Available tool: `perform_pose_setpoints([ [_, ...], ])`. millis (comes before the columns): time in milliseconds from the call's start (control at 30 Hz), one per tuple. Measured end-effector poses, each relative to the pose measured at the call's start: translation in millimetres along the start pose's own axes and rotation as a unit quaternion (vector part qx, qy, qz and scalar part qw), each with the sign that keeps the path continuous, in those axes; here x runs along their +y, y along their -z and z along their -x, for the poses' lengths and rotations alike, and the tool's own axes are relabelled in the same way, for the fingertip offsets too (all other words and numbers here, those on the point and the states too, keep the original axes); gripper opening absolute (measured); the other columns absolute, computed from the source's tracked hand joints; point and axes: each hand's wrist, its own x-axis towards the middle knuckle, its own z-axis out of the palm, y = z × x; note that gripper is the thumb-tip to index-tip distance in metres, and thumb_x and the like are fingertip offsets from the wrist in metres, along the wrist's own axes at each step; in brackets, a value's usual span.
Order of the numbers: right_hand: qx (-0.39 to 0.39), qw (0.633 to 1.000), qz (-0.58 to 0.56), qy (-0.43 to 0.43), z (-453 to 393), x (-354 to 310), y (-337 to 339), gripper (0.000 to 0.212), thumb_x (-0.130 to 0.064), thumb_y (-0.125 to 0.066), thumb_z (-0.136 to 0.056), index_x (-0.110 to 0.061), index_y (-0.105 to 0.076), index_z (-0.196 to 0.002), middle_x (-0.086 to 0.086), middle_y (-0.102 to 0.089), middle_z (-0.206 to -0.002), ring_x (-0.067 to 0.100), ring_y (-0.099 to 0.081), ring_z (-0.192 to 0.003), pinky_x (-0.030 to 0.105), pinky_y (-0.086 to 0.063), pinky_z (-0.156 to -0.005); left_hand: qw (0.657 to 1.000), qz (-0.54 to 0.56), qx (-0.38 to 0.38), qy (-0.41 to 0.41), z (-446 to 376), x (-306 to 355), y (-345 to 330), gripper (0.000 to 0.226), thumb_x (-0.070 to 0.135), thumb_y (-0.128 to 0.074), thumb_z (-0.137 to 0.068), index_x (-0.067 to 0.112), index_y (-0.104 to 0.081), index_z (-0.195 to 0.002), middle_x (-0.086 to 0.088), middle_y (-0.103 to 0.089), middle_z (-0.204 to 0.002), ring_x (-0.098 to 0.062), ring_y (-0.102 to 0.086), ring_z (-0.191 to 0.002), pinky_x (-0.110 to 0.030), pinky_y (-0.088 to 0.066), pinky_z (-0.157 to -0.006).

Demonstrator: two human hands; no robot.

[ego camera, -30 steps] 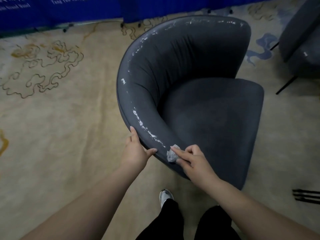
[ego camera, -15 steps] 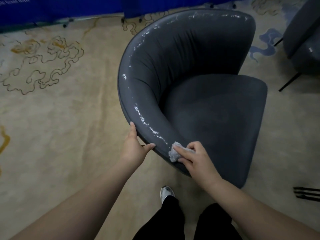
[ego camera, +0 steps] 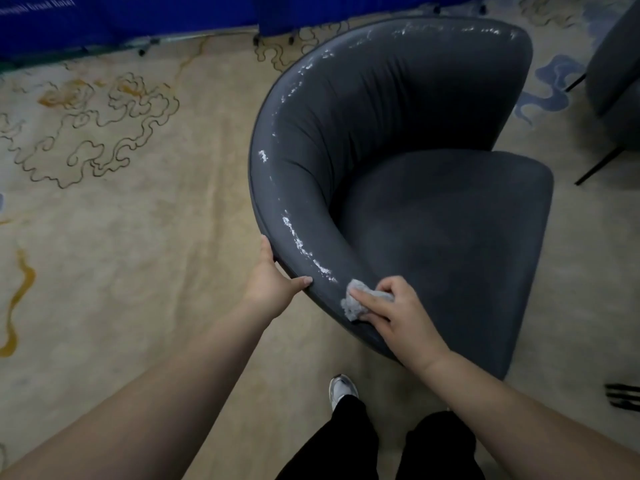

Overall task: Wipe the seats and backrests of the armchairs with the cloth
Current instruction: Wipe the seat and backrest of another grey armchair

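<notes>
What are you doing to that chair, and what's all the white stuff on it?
A person is wiping a dark grey armchair. The right hand presses a small grey cloth against the near end of the curved backrest rim. The left hand holds the rim's outer edge, probably to steady the chair. White flecks run along the rim just above the cloth and further round the top; what they are isn't clear. They haven't been wiped yet.

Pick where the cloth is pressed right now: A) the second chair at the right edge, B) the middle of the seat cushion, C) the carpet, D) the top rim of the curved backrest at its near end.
D: the right hand holds the cloth against the armchair rim's near end.
</notes>
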Motion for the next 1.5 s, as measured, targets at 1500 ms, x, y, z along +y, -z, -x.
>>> perform_pose_setpoints([
  [1500, 0.053, 0.997, -0.035, -0.041, -92.4, -34.1, -43.6, 0.044, -0.009, -0.075, -0.078, -0.034, -0.068, -0.114, 0.003, -0.048, -0.100, 0.022, -0.047, -0.096, 0.033, -0.045, -0.089, 0.996, 0.073, -0.055, -0.001, -115.0, 10.0, 54.3, 0.054, 0.010, -0.048, -0.095, 0.042, -0.034, -0.137, 0.015, -0.058, -0.112, -0.015, -0.061, -0.096, -0.041, -0.058, -0.078],
])
